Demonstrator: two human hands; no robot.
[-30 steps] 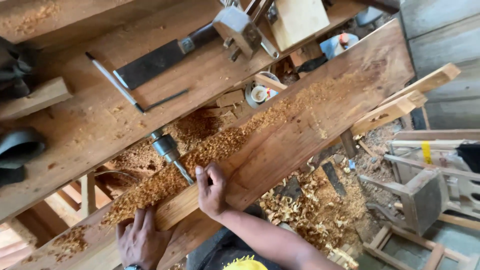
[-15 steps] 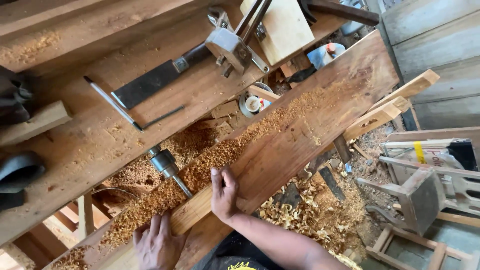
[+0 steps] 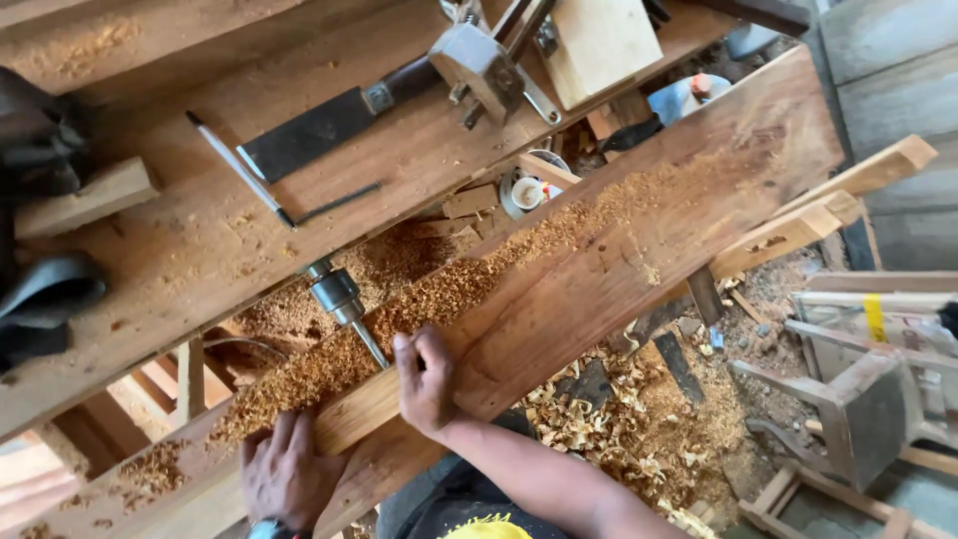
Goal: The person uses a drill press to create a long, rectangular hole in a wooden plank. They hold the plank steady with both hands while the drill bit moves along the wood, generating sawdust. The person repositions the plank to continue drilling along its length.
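I press my left hand (image 3: 284, 469) and right hand (image 3: 427, 379) flat, unclenched, on the long plank (image 3: 639, 269), which runs diagonally from lower left to upper right beside the drill bit (image 3: 371, 344), its chips (image 3: 439, 299) along the edge.

Reddish-brown plank (image 3: 639, 269) carries orange-tan sawdust (image 3: 439, 299); the drill bit (image 3: 371, 344) is grey steel; pale yellow shavings (image 3: 619, 429) lie on the grey-brown floor (image 3: 738, 469).
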